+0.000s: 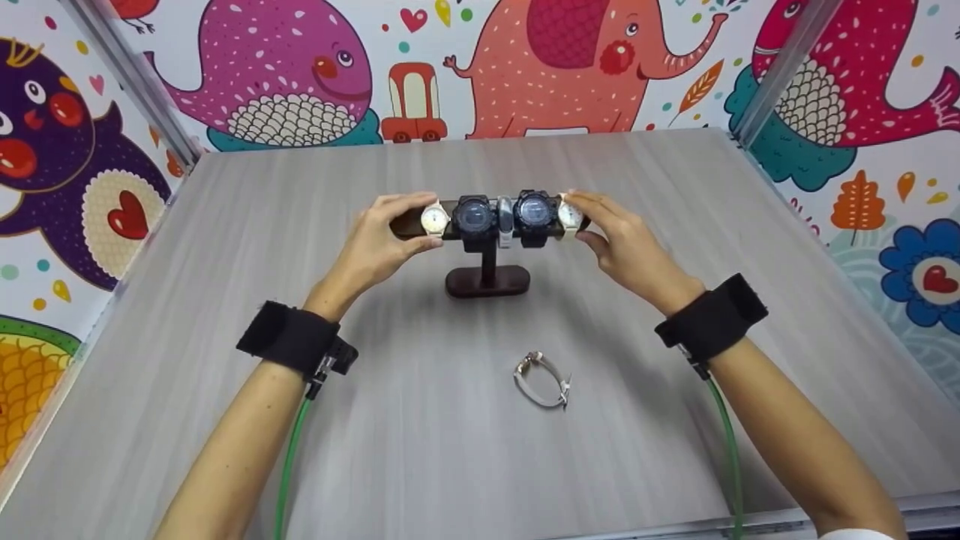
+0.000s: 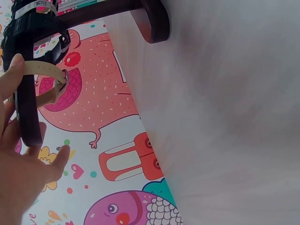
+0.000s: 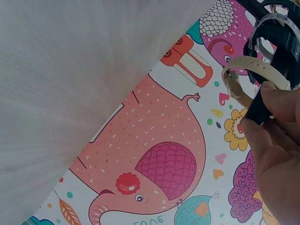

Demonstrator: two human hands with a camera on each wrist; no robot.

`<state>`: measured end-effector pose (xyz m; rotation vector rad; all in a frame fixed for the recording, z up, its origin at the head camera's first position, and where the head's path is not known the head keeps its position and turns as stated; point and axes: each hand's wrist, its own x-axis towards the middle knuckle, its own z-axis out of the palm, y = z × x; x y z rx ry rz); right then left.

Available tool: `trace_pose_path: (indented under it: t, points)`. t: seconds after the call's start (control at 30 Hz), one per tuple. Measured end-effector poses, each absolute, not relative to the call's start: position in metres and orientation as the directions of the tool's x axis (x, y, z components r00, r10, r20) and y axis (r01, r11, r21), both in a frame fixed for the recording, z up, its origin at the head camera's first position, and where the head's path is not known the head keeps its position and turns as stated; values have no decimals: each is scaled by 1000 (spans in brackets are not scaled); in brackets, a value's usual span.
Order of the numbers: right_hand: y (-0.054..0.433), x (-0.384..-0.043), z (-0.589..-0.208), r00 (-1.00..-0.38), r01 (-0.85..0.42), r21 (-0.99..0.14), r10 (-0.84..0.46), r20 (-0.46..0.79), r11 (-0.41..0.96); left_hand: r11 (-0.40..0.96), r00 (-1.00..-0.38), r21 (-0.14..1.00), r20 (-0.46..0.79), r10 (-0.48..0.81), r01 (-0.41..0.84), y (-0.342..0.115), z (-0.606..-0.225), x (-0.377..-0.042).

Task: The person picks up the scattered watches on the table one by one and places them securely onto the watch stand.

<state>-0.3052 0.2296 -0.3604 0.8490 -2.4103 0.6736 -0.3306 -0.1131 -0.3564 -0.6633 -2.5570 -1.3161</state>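
Note:
A dark brown T-shaped watch stand (image 1: 488,282) bears a row of watches on its crossbar. Cream-strapped watches (image 1: 434,219) sit at both ends, with two black digital watches (image 1: 475,215) and a slim silvery-white band (image 1: 505,221) between them. My left hand (image 1: 379,238) grips the bar's left end, fingertips at the cream strap (image 2: 44,69). At the opposite end my right hand (image 1: 634,244) holds the bar, thumb and fingers close beside the other cream watch (image 1: 570,216). In the right wrist view its buckled strap (image 3: 255,66) loops around the bar.
One more watch with a pale strap (image 1: 541,381) lies on the grey wood-grain table (image 1: 420,420), in front of the stand. Cartoon-printed panels (image 1: 420,67) enclose the back and sides. Green cables (image 1: 292,457) run from the black wrist bands (image 1: 289,337).

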Motion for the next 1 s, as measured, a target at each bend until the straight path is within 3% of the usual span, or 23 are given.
trace_pose_path:
  t: [0.77, 1.0]
  points:
    - [232, -304, -359, -717, -658, -308, -447, 535, 687, 510, -871, 708, 360, 334, 488, -115, -355, -322]
    - [232, -292, -354, -711, -632, -297, -384, 589, 716, 486, -827, 672, 489, 276, 559, -117, -353, -307]
